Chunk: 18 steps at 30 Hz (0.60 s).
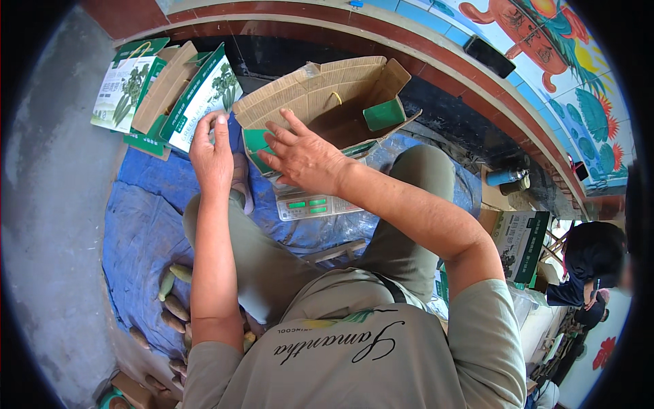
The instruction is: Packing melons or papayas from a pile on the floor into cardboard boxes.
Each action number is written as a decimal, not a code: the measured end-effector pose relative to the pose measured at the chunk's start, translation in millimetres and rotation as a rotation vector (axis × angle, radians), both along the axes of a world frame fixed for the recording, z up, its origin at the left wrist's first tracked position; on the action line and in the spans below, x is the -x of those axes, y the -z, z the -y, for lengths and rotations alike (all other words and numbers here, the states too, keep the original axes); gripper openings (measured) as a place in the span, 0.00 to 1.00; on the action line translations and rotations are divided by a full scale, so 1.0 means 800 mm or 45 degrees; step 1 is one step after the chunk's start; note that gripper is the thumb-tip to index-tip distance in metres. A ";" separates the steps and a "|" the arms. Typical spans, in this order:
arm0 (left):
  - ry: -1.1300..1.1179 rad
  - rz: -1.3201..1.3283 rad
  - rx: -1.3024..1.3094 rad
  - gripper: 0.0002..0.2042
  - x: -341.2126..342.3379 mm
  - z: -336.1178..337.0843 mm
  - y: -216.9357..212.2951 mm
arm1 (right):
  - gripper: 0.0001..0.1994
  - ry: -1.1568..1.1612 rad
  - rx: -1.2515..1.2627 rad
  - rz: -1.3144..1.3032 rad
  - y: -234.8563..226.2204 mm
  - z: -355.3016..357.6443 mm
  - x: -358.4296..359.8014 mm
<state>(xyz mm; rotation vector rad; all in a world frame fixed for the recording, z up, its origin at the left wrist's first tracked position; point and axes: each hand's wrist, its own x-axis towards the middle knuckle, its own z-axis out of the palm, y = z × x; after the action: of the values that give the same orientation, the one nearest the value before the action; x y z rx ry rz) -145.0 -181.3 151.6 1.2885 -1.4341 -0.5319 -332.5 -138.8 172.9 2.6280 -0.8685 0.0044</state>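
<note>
You sat cross-legged on the blue cloth [136,225], your right hand [303,158], fingers spread, resting on the near flap of an open cardboard box [327,95] atop a scale [310,206]; its inside looked empty. Your left hand [211,153], fingers loosely raised, held nothing. Filling seemingly came next: green gourds [174,293] lay behind your left fingers.

I see an open cardboard box [327,102] sitting on a small scale [310,206], its brown flaps spread wide and green printed faces showing on the inner flaps. My right hand [303,158] rests fingers-spread on the box's near flap. My left hand [211,155], fingers raised and empty, hovers just beside the box's left corner, above a blue cloth [143,225].
</note>
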 end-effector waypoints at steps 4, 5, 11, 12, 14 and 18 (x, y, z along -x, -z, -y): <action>-0.003 -0.136 0.014 0.12 0.011 0.005 -0.007 | 0.23 -0.113 0.067 0.169 0.001 0.014 -0.002; -0.046 -0.112 0.007 0.11 0.014 0.003 -0.010 | 0.23 -0.106 0.061 0.178 -0.001 0.018 -0.001; -0.151 -0.068 -0.055 0.14 0.021 0.009 -0.014 | 0.20 -0.217 0.077 0.076 0.007 0.024 0.002; -0.154 -0.040 -0.094 0.15 0.023 0.009 -0.017 | 0.18 -0.251 0.084 0.020 0.008 0.024 0.005; -0.158 -0.026 -0.120 0.15 0.027 0.010 -0.019 | 0.18 -0.232 0.103 0.001 0.007 0.020 0.005; -0.160 -0.021 -0.153 0.16 0.026 0.013 -0.015 | 0.20 -0.212 0.154 -0.065 0.006 0.014 0.001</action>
<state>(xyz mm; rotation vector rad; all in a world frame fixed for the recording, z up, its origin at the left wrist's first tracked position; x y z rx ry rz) -165.7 -191.6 163.4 1.4558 -1.3145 -0.5497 -333.3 -149.9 168.3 2.5666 -0.6111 0.0323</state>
